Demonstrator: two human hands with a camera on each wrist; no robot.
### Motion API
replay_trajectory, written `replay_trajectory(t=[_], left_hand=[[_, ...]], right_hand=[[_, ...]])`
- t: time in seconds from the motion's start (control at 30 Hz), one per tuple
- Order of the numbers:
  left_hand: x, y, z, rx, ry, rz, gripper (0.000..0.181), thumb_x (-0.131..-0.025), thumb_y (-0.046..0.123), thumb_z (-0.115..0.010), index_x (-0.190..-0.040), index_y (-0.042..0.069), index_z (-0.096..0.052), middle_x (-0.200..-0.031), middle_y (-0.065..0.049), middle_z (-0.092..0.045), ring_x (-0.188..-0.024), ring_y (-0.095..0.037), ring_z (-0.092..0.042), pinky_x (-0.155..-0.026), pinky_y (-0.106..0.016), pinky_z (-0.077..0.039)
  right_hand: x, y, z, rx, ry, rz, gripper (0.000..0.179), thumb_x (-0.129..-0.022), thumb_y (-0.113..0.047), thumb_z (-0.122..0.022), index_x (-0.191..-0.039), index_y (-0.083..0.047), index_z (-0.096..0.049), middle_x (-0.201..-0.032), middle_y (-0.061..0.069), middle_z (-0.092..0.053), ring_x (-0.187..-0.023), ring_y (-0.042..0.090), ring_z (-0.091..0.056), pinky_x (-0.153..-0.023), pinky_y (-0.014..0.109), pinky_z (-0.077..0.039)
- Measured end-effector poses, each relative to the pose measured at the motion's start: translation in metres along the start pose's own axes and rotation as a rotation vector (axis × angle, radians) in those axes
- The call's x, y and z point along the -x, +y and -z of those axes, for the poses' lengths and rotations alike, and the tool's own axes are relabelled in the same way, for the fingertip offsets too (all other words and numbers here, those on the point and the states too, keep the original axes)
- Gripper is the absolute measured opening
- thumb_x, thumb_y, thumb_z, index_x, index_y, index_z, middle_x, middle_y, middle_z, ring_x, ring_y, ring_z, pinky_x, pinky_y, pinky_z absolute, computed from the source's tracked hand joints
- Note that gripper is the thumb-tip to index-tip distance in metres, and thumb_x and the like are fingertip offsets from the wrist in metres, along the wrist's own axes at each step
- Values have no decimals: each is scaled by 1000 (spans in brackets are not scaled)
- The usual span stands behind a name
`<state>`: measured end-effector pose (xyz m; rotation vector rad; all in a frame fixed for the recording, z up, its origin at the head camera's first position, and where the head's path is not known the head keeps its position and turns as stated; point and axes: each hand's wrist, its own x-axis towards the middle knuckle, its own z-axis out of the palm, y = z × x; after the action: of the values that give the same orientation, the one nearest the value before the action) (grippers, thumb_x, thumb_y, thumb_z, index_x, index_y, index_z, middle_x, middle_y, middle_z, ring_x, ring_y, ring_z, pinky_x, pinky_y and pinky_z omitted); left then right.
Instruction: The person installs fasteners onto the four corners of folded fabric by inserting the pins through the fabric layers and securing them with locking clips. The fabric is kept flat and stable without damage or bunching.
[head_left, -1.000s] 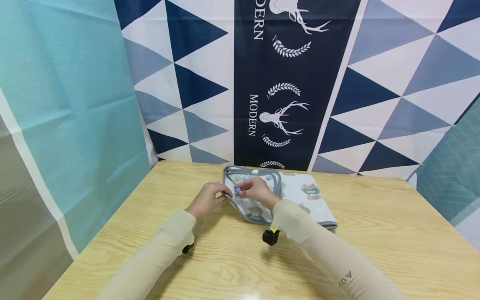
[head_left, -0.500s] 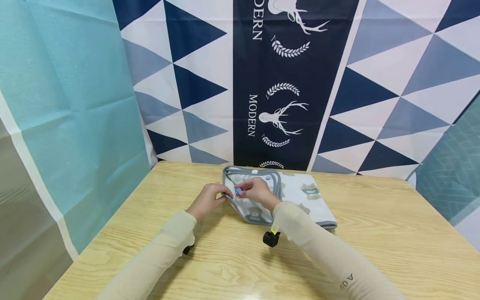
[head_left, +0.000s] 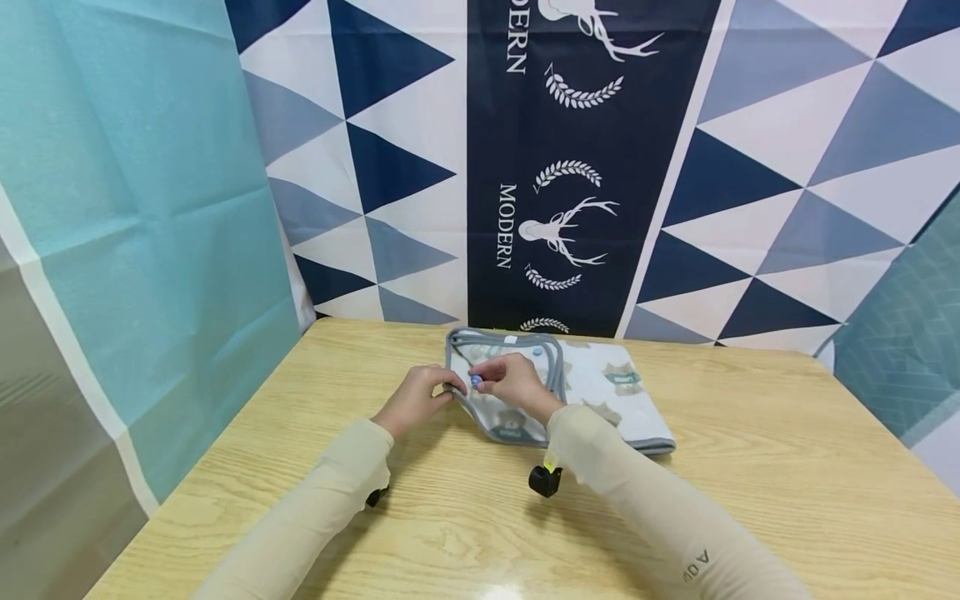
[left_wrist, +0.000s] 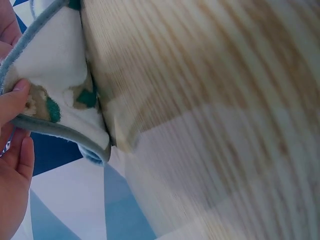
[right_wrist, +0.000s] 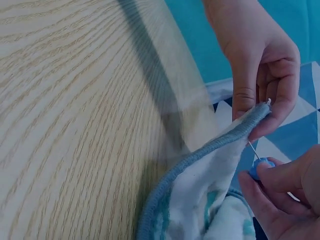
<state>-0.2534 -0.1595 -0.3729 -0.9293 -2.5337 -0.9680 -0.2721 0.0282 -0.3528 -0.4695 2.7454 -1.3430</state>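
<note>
A folded white blanket [head_left: 637, 412] with grey edging and brown-and-green bear prints lies toward the back of the table. My left hand [head_left: 420, 398] pinches its near left corner between thumb and fingers; in the left wrist view the blanket's edging [left_wrist: 50, 127] runs through this grip. Just to the right, my right hand [head_left: 519, 387] pinches a pin by its round blue head [right_wrist: 257, 169]. The pin's thin metal shaft [right_wrist: 254, 149] reaches up to the blanket's edge beside my left fingers, where its tip is hidden.
On the blanket's folded-over flap sits a small blue dot [head_left: 537, 352], near a white tag [head_left: 511, 340]. The wooden table [head_left: 450, 533] ends against a patterned curtain [head_left: 408, 250] behind and a turquoise cloth [head_left: 165, 208] on the left.
</note>
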Motion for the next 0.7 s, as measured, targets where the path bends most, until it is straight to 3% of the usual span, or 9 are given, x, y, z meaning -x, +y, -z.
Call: replay_trajectory(t=[0.23,0.5,0.7], left_hand=[[0,2,-2,15,-3,6,13,-83,-5,-68,-91,5,-72,-94,-8,-74,-92,-21,-67,-85,-36,-56],[0,4,-6,12,26,37,12,-84,-2,-69,-91,6,-73,-94,-8,-74,-92,-21,-67,-84,-39,-56],[0,4,-8,5,37,49,11,-83,-2,-69,-90,6,-73,-91,-8,-74,-88,-21,-66,-81,-42,-56]], right_hand=[[5,0,-2,27,23,70,20,-80,3,-72,-100,-2,-75,-96,15,-75,-89,24,-73,-75,26,-59],[9,1,-2,20,51,17,20,-79,-5,-76,-99,-4,-75,-92,13,-76,-84,20,-73,-72,24,-58],[12,3,0,-16,25,-6,23,-80,-8,-77,-103,-3,-74,-96,14,-75,-87,22,-73,-73,26,-58]])
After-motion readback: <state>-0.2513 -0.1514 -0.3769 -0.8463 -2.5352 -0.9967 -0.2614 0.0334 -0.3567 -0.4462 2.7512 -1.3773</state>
